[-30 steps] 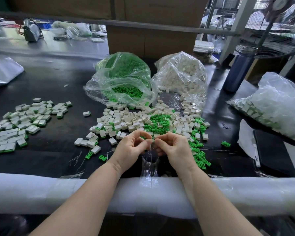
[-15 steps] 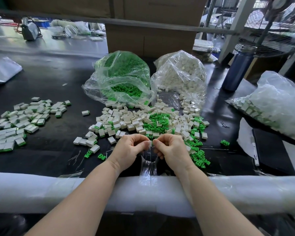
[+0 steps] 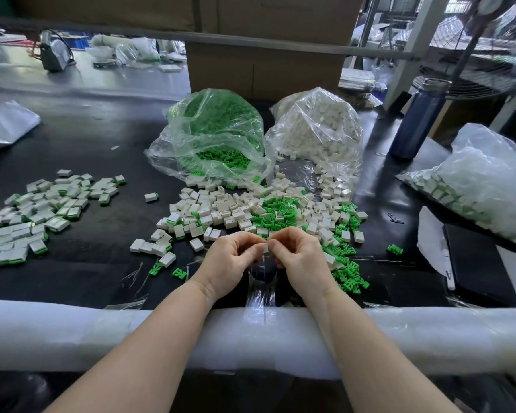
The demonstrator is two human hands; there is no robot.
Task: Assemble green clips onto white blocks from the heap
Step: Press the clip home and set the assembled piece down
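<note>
The black bench [image 3: 87, 138] is holding the big heap [image 3: 259, 213] of white blocks and green clips. Near its front edge, the left hand [image 3: 231, 260] and right hand [image 3: 303, 257] are curling together, pinching one white block [image 3: 265, 248] between fingertips. The block looks small, light, hard and likely slippery, so holding its flat sides seems best.
</note>
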